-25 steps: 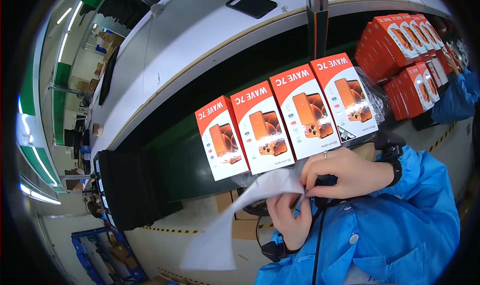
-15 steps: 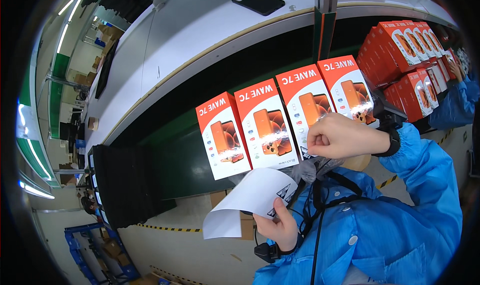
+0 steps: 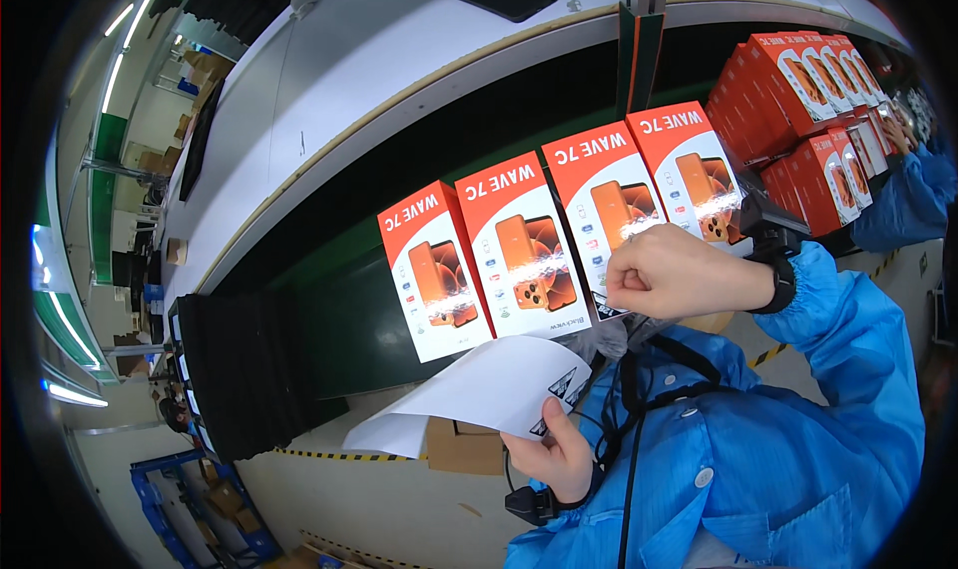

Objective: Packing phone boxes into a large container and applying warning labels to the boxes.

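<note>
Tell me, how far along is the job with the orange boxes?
Four orange boxes already lie in a row on the dark belt. The left hand holds a white sheet; the right hand is pinched shut beside them. More stacked boxes wait behind, so plenty probably remains.

head view: worn, looks down | close over hands [image 3: 639,359] | rim bends, probably fisheye

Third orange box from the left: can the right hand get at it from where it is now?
Probably yes. The right hand is closed in a fist just over the lower edge of the third orange box, with nothing between them.
</note>
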Tool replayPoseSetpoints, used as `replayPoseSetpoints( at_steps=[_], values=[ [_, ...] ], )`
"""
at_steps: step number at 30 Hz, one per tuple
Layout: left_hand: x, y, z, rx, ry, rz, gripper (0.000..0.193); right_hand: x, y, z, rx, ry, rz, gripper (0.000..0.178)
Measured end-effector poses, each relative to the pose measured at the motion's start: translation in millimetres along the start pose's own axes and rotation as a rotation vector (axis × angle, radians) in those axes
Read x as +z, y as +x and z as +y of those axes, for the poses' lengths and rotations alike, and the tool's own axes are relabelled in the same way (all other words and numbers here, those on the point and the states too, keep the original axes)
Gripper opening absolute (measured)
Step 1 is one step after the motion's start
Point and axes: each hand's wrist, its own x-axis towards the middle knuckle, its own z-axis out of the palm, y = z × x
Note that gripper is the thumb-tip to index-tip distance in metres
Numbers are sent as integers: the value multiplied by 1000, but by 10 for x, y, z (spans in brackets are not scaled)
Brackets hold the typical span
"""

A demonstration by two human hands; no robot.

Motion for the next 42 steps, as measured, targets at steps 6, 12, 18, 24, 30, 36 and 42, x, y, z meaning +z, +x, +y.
replayPoseSetpoints(
  at_steps=[6, 12, 18, 24, 30, 36, 42],
  values=[
    [-2, -13, -16, 30, -17, 20, 44, 98, -42, 9, -110, -222, 209, 20],
    [-11, -13, 67, -102, -346, -40, 46, 282, -333, -274, -303, 131, 66, 18],
    [-28, -34, 71, -95, -420, 50, 45, 552, -284, -326, -630, -53, 299, 19],
    [-107, -14, 51, -59, -346, 123, 31, 645, -226, -391, -613, -34, 195, 16],
    [-244, 36, -3, -28, 116, 42, 32, 702, -85, -541, -408, -33, 30, 16],
    [-345, 212, -154, -184, 86, 243, 27, 549, 377, -615, -194, 83, -17, 16],
    [-337, 240, -205, -100, 99, 281, 23, 490, 585, -560, -9, 63, -67, 17]
  ],
)
